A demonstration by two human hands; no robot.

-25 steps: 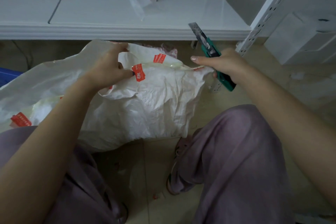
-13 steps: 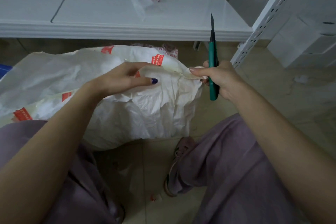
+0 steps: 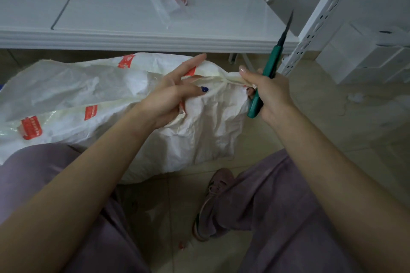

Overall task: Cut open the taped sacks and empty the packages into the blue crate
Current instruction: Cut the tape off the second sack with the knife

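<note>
**Holding a bared blade beside the sack's mouth**

The white sack [image 3: 199,131] lies on the floor just below the shelf's [image 3: 133,37] front edge. The left hand [image 3: 175,95] rests on it, fingers spread. The right hand [image 3: 270,93] is clamped on the green knife [image 3: 274,60], blade up, and pinches the sack's taped end. A hard tug there could swing the blade toward the spread fingers.

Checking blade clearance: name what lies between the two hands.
Head view: only the taped edge of the white sack runs from left hand to right hand.
</note>
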